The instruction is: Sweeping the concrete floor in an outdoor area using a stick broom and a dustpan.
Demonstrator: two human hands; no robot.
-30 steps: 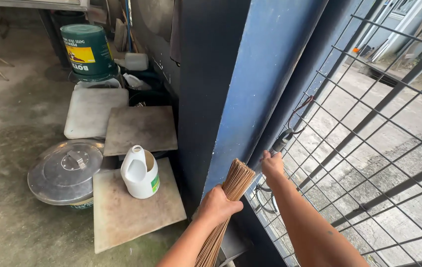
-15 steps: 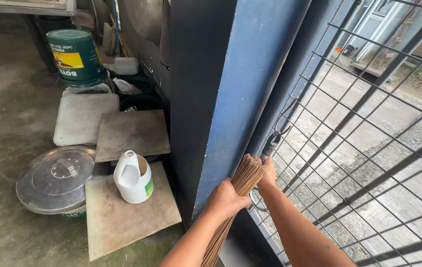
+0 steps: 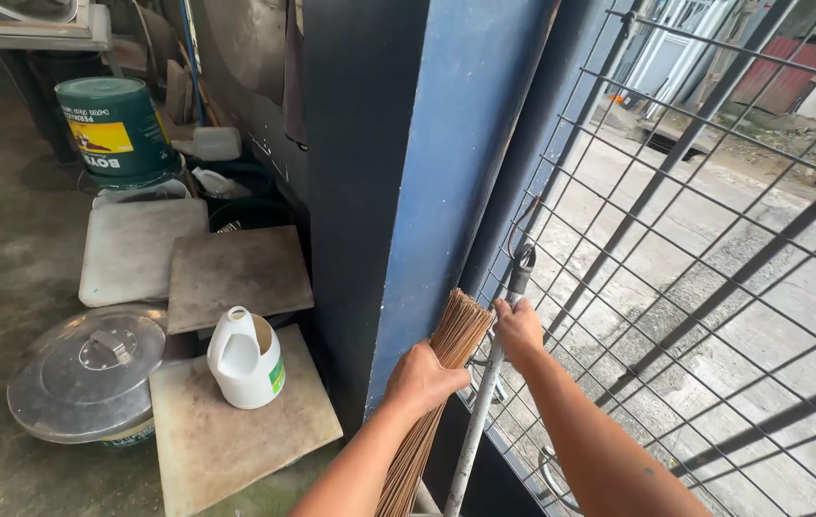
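Thin, dry, matt brown sticks are making up the broom bundle (image 3: 441,383); the gate's metal bar (image 3: 484,402) is looking dull grey, and the jug (image 3: 245,356) smooth white plastic.

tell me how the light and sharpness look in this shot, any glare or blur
Head view: daylight beyond the wire gate washes out the pavement, the top right corner flares; the floor by the green bucket is dimmer. Both hands, left hand and right hand, and the stick broom look sharp; straight lines bow near edges.
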